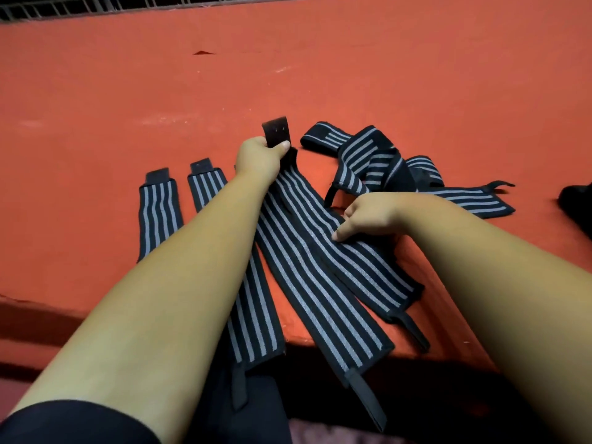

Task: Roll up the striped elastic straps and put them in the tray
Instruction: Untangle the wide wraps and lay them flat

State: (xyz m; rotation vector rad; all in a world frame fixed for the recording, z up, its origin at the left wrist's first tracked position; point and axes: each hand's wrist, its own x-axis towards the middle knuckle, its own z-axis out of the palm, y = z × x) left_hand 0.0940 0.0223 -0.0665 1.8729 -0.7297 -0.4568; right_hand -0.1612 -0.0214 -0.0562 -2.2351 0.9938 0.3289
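The black tab end [276,131] of one long strap [307,251] was held tight in the left hand [259,155], with the thumb pressed on it, near the middle of the red surface [288,75]. It was likely held there so the strap could be pulled straight before being rolled. The strap's other end was left hanging over the near edge.

The right hand [368,216] was set on the next strap [362,267], just beside the first one, with bent fingers and one fingertip touching the cloth. It could not be told if that strap was pinched or only pressed down. It was perhaps being kept flat, or slid out of the way.

Two more straps [158,216] were laid straight toward the left edge, side by side, also running over the near edge. They seemed to be lined up, ready for rolling.

A tangled heap of straps [368,161] was piled past the right hand, toward the right edge.

No strap was seen rolled, and no tray was seen at all, so the job was judged to be only at its start.
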